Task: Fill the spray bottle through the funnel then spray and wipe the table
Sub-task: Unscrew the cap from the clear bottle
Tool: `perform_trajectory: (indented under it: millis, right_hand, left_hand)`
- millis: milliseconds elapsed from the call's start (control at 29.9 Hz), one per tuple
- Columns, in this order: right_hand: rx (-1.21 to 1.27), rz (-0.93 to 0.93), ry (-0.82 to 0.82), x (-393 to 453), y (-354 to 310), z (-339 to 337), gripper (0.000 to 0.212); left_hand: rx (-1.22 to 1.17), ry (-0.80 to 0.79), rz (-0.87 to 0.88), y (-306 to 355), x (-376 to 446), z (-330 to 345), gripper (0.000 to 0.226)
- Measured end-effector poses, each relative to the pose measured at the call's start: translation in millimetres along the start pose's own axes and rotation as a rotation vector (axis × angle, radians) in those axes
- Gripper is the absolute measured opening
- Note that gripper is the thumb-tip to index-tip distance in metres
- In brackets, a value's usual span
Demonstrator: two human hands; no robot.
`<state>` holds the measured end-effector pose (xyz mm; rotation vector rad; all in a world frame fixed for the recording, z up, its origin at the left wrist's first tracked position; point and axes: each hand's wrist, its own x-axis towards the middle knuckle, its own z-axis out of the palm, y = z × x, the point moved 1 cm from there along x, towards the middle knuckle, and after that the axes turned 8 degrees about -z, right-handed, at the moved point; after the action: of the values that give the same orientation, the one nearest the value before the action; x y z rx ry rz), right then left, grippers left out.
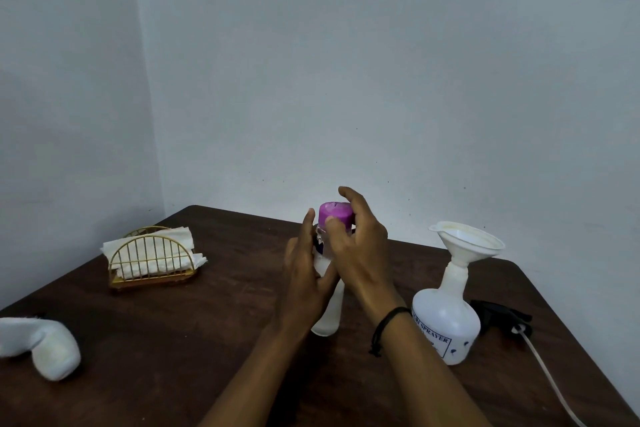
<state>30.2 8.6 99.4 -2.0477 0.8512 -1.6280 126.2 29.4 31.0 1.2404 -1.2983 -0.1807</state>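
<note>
Two hands on the bottle [327,317]: left hand [304,274] wraps its slick, likely light body, right hand [356,246] fingers pinch the cap [335,215] — grip there.

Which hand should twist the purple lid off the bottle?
Probably the right hand: its fingers already curl around the purple cap. The left hand grips the clear bottle lower down, so it is better placed to hold it steady.
</note>
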Motion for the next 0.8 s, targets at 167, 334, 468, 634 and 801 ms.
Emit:
perform_trajectory:
  millis: [167, 334, 468, 634, 801]
  right_hand:
    - [-0.044, -0.042, 0.079, -2.9, -0.3, 0.1, 0.048]
    - [-0.01, 0.021, -0.021, -2.9, -0.2, 0.0, 0.057]
    - [-0.019, -0.026, 0.047, -4.5, 2.3, 0.2, 0.058]
    - [-0.018, 0.004, 0.07, -3.7, 0.1, -0.8, 0.069]
    - [0.054, -0.01, 0.052, -2.4, 2.2, -3.0, 0.062]
  left_hand:
    - [0.01, 0.005, -0.009, 2.9, -0.9, 1.0, 0.081]
    - [0.016, 0.006, -0.023, 0.5, 0.0, 0.9, 0.078]
    - [0.017, 0.014, -0.041, 1.4, -1.7, 1.4, 0.083]
    - [0.009, 0.008, -0.02, 1.0, 0.5, 2.9, 0.08]
    - [0.021, 0.028, -0.015, -1.9, 0.7, 3.0, 0.083]
